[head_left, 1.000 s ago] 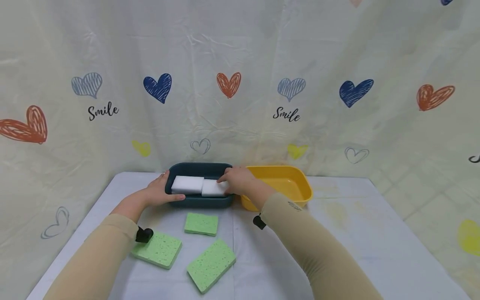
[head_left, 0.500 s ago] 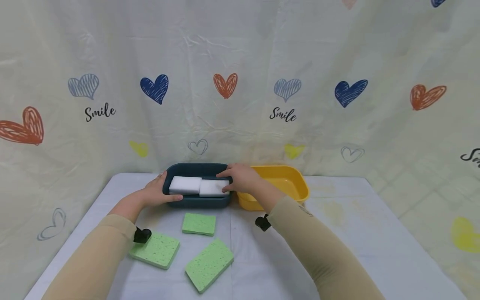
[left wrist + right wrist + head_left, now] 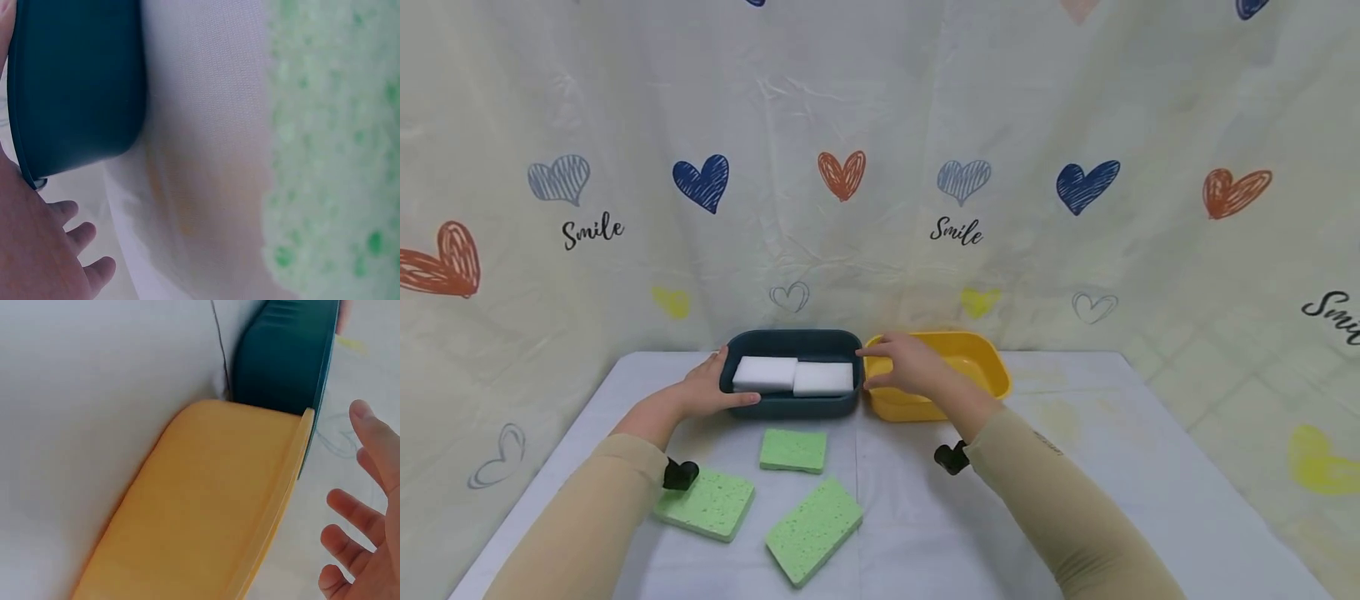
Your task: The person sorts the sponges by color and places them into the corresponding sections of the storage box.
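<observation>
A dark teal tray (image 3: 793,337) stands at the back of the table with two white sponges (image 3: 765,373) (image 3: 823,378) side by side in it. My left hand (image 3: 709,388) holds the tray's left end, thumb along the front wall. The left wrist view shows the tray (image 3: 75,81) against my palm (image 3: 37,250). A yellow tray (image 3: 981,371) touches it on the right and holds nothing. My right hand (image 3: 901,367) hovers over the yellow tray's left rim, fingers spread and holding nothing. The right wrist view shows those fingers (image 3: 359,512) beside the yellow wall (image 3: 206,506) and the teal tray (image 3: 281,356).
Three green sponges lie on the white tablecloth in front of the trays: a small one (image 3: 793,451), one at the left (image 3: 705,503) and one nearest me (image 3: 813,530). A heart-printed curtain (image 3: 880,167) hangs right behind the trays. The table's right half (image 3: 1112,467) is bare cloth.
My right hand has let go of the right white sponge, which now lies flat in the teal tray, and moved right over the yellow tray's rim. My left hand stayed on the teal tray.
</observation>
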Demonstrator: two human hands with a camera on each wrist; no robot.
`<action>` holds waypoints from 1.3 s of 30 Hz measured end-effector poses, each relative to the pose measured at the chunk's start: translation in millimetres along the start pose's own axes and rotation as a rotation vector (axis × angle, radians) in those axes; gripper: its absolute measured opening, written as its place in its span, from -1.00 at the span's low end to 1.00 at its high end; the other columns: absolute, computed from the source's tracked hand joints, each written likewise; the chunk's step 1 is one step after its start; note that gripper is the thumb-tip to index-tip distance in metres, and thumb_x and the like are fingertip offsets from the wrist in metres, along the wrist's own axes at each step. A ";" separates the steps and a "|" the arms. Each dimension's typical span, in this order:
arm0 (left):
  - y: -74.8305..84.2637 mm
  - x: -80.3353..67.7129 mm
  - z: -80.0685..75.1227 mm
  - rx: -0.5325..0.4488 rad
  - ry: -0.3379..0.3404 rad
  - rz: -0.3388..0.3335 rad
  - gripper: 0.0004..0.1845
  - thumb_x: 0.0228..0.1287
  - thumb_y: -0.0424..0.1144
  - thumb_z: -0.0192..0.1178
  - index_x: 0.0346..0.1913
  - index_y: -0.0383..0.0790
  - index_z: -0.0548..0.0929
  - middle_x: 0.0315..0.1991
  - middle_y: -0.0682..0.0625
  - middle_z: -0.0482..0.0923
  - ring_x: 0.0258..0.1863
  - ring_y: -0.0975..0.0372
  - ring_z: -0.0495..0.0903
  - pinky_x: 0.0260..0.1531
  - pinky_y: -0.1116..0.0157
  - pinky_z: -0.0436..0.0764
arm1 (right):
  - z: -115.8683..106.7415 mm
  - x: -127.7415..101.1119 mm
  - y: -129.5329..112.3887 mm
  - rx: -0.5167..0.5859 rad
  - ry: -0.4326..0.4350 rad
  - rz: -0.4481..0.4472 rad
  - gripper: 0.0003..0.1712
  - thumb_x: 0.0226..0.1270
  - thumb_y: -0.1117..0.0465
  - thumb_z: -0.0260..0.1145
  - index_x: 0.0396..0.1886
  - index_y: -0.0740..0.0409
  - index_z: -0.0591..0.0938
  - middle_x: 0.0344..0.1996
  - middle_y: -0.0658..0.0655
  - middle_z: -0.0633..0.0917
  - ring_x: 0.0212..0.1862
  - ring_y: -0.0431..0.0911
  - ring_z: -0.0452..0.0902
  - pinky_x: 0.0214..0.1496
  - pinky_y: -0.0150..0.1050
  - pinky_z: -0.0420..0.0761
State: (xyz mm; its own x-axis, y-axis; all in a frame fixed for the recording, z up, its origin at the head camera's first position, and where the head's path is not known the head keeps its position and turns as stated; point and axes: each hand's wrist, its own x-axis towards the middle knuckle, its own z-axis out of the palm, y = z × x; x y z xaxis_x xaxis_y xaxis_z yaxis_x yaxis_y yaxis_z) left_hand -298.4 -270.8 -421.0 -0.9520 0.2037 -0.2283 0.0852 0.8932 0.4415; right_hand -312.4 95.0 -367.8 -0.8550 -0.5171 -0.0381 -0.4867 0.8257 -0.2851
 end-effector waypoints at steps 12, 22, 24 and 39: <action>-8.3 1.0 1.1 0.000 0.006 -0.013 0.41 0.11 0.48 0.17 0.52 -0.48 -0.41 0.51 -0.51 -0.33 0.48 -0.36 -0.21 0.37 -0.30 -0.03 | -13.3 -33.4 29.2 0.073 0.034 0.083 -0.28 0.20 -0.20 0.44 0.37 -0.25 0.52 0.39 0.17 0.40 0.38 0.15 0.29 0.39 0.10 0.31; -4.1 0.4 1.4 -0.008 0.007 -0.004 0.39 0.15 0.43 0.20 0.51 -0.50 -0.41 0.51 -0.53 -0.31 0.47 -0.37 -0.19 0.37 -0.30 -0.02 | -24.8 -75.6 76.8 0.079 0.082 0.141 -0.24 0.23 -0.18 0.43 0.41 -0.16 0.49 0.40 0.23 0.38 0.38 0.23 0.28 0.34 0.22 0.33; -3.4 0.5 2.2 -0.009 0.008 0.002 0.39 0.15 0.43 0.20 0.51 -0.51 -0.40 0.50 -0.53 -0.30 0.46 -0.37 -0.18 0.36 -0.30 -0.01 | -27.4 -85.5 87.6 0.072 0.086 0.172 -0.23 0.22 -0.20 0.43 0.41 -0.17 0.48 0.40 0.26 0.36 0.37 0.26 0.28 0.31 0.26 0.34; 2.1 -1.5 1.1 0.005 0.000 0.012 0.42 0.11 0.48 0.18 0.50 -0.53 -0.39 0.49 -0.55 -0.30 0.46 -0.38 -0.18 0.36 -0.30 -0.01 | -31.4 -129.1 139.2 0.113 0.132 0.295 -0.19 0.18 -0.21 0.45 0.40 -0.06 0.49 0.20 0.24 0.50 -0.06 0.12 0.44 -0.08 -0.02 0.58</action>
State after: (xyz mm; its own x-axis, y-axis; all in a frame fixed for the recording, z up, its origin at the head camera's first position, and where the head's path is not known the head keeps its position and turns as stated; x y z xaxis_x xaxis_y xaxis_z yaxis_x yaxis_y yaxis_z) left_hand -296.5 -268.9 -420.7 -0.9508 0.2150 -0.2232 0.0985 0.8925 0.4402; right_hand -275.4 283.8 -372.5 -0.9753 -0.2203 -0.0129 -0.1985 0.9012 -0.3852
